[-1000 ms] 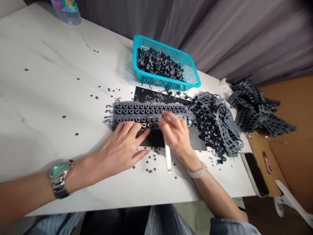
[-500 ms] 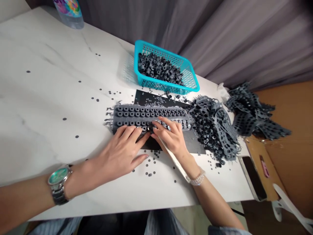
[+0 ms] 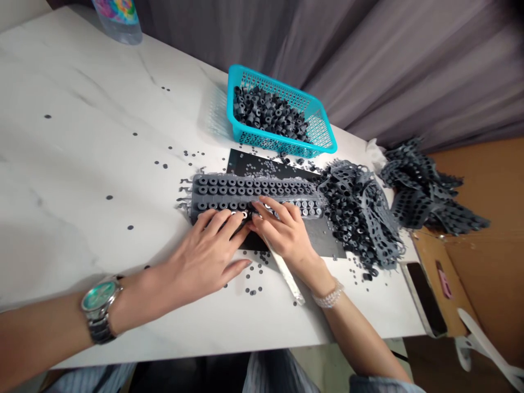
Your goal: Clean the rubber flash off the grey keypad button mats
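Note:
A grey moulded rubber sheet (image 3: 204,199) with rows of ring-shaped pieces lies across the table, partly over a black mat (image 3: 327,240). My left hand (image 3: 208,251) presses its fingertips on the sheet's near edge, fingers stretched out and thumb apart, holding nothing. Close beside it, my right hand (image 3: 284,232) is closed around a thin white-wrapped stick tool (image 3: 286,275). The tool's tail slants out below the palm toward me; its working tip is hidden among the fingers. On the right part of the near rows, the ring openings look pale.
A turquoise basket (image 3: 282,143) of black rubber rings stands behind the sheet. Right of it lie a heap of loose rings and perforated rubber scrap (image 3: 360,213), more scrap (image 3: 426,185) and a phone (image 3: 423,297). Small dark discs dot the table; a bottle (image 3: 120,22) stands far left.
The white tool's tail has swung left, away from my right wrist, and my right hand has shifted slightly. My left hand stays at nearly the same spot on the sheet.

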Action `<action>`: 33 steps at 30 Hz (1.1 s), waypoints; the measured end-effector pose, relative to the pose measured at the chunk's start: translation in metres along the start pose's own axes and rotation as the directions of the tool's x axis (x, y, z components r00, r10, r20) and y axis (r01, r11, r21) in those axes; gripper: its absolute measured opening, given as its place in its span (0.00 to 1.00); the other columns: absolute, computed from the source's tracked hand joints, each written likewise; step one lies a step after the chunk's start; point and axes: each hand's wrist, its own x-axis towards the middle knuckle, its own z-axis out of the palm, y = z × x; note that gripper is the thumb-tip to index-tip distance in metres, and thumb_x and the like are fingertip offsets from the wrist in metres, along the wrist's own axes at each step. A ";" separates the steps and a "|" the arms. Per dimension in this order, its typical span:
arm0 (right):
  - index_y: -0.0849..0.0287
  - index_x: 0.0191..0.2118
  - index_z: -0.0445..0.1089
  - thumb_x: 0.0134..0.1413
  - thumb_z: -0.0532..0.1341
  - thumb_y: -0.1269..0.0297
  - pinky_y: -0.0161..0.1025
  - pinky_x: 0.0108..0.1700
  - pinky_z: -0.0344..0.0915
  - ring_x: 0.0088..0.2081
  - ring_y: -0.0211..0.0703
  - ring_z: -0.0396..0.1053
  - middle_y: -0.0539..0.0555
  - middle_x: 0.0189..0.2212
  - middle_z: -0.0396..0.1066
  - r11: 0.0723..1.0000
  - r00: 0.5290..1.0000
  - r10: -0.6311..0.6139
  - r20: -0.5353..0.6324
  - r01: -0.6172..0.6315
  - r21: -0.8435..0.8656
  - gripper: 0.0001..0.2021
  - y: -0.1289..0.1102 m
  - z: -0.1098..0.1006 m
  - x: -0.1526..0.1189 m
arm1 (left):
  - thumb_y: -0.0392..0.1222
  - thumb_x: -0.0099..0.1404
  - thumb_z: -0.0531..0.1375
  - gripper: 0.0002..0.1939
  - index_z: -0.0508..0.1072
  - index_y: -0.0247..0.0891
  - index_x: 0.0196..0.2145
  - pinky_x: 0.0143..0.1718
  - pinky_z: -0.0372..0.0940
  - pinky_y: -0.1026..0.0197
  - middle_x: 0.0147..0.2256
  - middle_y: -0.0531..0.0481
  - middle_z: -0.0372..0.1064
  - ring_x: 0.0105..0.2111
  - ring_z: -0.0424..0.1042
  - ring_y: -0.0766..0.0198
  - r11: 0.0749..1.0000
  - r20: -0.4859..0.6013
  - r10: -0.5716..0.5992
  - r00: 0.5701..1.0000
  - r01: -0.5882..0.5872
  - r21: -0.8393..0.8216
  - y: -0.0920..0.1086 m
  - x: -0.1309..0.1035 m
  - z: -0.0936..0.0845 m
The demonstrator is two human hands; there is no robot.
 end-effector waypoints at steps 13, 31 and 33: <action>0.64 0.42 0.68 0.65 0.52 0.76 0.43 0.50 0.63 0.58 0.48 0.64 0.67 0.47 0.75 0.982 0.991 -0.127 0.039 0.131 -0.137 0.08 0.003 0.003 0.012 | 0.50 0.69 0.54 0.23 0.72 0.30 0.53 0.51 0.58 0.45 0.46 0.38 0.68 0.48 0.63 0.48 1.000 0.067 0.003 0.998 -0.003 -0.005 -0.001 0.000 -0.001; 0.54 0.40 0.66 0.63 0.59 0.72 0.44 0.49 0.62 0.56 0.48 0.69 0.55 0.45 0.78 0.969 0.975 0.204 -0.087 -0.189 0.157 0.05 0.007 -0.007 -0.004 | 0.49 0.69 0.54 0.27 0.68 0.29 0.59 0.48 0.58 0.47 0.48 0.38 0.68 0.45 0.62 0.49 1.000 0.059 0.006 0.998 -0.008 0.028 0.000 0.000 -0.001; 0.55 0.41 0.67 0.63 0.59 0.71 0.44 0.49 0.61 0.56 0.48 0.69 0.55 0.45 0.78 0.975 0.982 0.172 -0.077 -0.158 0.158 0.04 0.007 -0.006 -0.003 | 0.50 0.69 0.54 0.27 0.69 0.29 0.58 0.48 0.58 0.47 0.48 0.38 0.68 0.45 0.62 0.49 1.000 0.051 0.012 0.999 -0.013 0.028 -0.001 0.000 -0.002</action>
